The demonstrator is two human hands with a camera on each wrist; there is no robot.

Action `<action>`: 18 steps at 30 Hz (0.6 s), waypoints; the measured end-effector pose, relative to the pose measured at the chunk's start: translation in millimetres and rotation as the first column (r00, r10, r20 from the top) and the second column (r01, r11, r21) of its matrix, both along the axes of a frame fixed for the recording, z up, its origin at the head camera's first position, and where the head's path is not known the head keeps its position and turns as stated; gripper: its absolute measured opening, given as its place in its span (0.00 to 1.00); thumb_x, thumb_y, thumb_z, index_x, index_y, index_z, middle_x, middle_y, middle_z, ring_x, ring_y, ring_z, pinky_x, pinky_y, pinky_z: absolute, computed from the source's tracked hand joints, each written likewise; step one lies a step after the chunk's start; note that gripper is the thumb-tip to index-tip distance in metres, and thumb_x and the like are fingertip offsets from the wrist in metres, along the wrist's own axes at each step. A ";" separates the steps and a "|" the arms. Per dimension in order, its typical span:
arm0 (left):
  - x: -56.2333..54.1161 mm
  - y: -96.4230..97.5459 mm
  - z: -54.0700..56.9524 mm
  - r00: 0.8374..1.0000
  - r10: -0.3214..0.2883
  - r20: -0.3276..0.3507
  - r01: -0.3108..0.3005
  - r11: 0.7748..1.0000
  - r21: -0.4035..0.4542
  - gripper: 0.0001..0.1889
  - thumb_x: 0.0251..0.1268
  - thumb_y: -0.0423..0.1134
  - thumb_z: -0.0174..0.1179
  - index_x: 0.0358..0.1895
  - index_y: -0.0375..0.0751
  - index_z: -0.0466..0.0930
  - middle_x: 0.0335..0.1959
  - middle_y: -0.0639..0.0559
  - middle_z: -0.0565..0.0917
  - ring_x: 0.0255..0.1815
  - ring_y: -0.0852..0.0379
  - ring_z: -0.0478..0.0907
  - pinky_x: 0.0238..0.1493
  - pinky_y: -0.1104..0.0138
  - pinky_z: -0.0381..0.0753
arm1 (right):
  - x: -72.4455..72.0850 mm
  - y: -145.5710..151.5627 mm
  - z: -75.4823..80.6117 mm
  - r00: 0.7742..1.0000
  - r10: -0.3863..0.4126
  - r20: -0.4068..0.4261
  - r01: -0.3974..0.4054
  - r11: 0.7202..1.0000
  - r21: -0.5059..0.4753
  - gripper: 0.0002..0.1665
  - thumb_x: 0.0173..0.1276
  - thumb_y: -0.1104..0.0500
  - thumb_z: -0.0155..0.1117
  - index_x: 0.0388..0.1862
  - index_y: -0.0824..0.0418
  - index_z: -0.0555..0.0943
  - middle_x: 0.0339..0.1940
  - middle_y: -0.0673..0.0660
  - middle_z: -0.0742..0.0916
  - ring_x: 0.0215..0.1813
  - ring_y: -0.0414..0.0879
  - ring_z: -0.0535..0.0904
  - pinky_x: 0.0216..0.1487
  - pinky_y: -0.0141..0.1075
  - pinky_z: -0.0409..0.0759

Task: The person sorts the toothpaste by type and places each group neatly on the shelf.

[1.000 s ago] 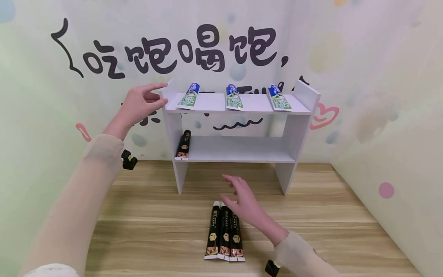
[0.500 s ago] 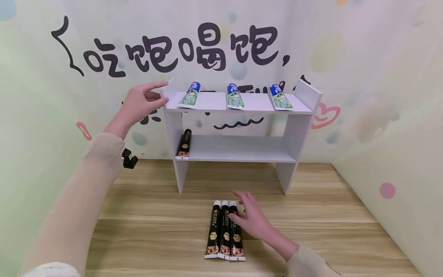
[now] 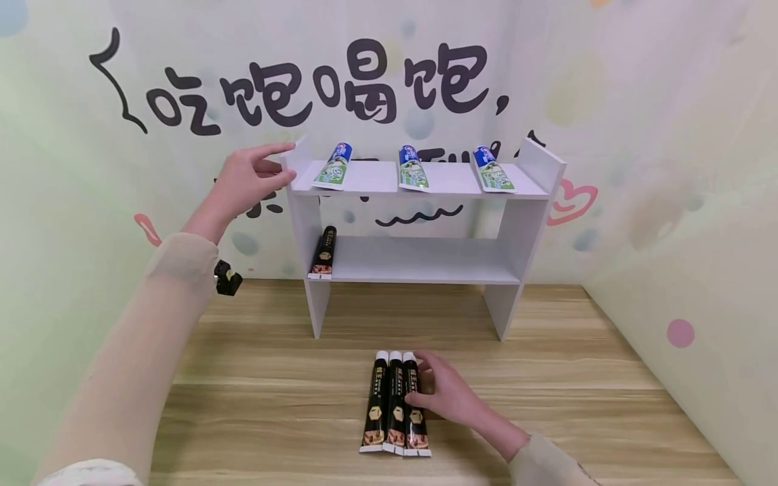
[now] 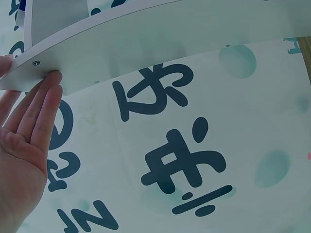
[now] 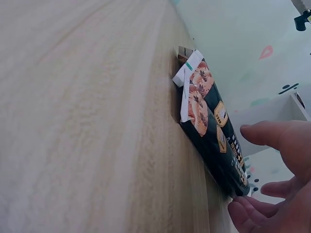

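My left hand [image 3: 252, 177] holds the upper left side panel of a white two-tier shelf [image 3: 425, 263]. In the left wrist view, fingertips [image 4: 54, 80] press the panel's outer face, and the thumb lies over its edge. Three black toothpaste tubes lie side by side on the wooden table, caps towards the shelf: a left tube [image 3: 375, 405], a middle tube [image 3: 396, 412] and a right tube [image 3: 416, 432]. My right hand [image 3: 448, 391] reaches round the right tube. Its fingers touch near the cap end; in the right wrist view the thumb [image 5: 260, 132] stands off the tube.
Three blue-and-green toothpaste tubes lie spaced along the top board: a left one [image 3: 334, 167], a middle one [image 3: 413, 169] and a right one [image 3: 492, 170]. Another black tube [image 3: 324, 253] lies at the left end of the lower board. Patterned walls [image 3: 656, 202] stand behind and beside.
My right hand has come down and towards me, from above the cap ends to the right-hand black tube, its fingers now round it. The left hand stays on the panel.
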State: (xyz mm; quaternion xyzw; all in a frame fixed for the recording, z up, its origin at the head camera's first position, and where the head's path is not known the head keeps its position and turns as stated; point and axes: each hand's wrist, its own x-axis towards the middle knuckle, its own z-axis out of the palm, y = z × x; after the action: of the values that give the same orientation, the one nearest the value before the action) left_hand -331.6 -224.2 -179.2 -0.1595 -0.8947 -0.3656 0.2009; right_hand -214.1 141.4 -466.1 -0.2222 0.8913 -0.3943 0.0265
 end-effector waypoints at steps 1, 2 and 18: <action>-0.3 -0.1 -0.2 1.000 0.002 -0.001 -0.002 1.000 -0.003 0.28 0.67 0.46 0.63 0.71 0.54 0.71 0.63 0.39 0.80 0.56 0.46 0.83 0.52 0.70 0.85 | 0.0 0.0 -0.7 1.000 0.003 0.017 -0.003 1.000 0.005 0.53 0.54 0.51 0.78 0.73 0.68 0.63 0.57 0.66 0.81 0.53 0.55 0.81 0.54 0.50 0.83; -0.7 -0.3 -0.4 1.000 0.003 -0.001 -0.003 1.000 -0.005 0.28 0.67 0.46 0.63 0.71 0.54 0.71 0.63 0.39 0.80 0.57 0.46 0.83 0.52 0.68 0.85 | 0.3 -0.2 -1.3 1.000 0.005 0.030 -0.005 1.000 0.013 0.54 0.53 0.51 0.79 0.73 0.68 0.63 0.56 0.66 0.81 0.52 0.53 0.80 0.53 0.49 0.83; -2.0 -2.0 -1.4 1.000 -0.001 -0.002 0.001 1.000 -0.012 0.28 0.67 0.47 0.62 0.71 0.56 0.71 0.64 0.40 0.79 0.58 0.45 0.82 0.52 0.68 0.85 | 9.7 -6.5 -3.0 0.996 -0.008 0.085 0.005 0.999 0.034 0.61 0.46 0.51 0.82 0.76 0.64 0.61 0.53 0.64 0.76 0.49 0.49 0.75 0.49 0.44 0.80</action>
State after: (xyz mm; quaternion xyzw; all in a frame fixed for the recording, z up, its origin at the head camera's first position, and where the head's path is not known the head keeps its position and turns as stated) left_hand -333.6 -226.1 -180.7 -0.1614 -0.8967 -0.3599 0.2009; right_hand -204.4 134.9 -469.0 -0.2019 0.8967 -0.3882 0.0671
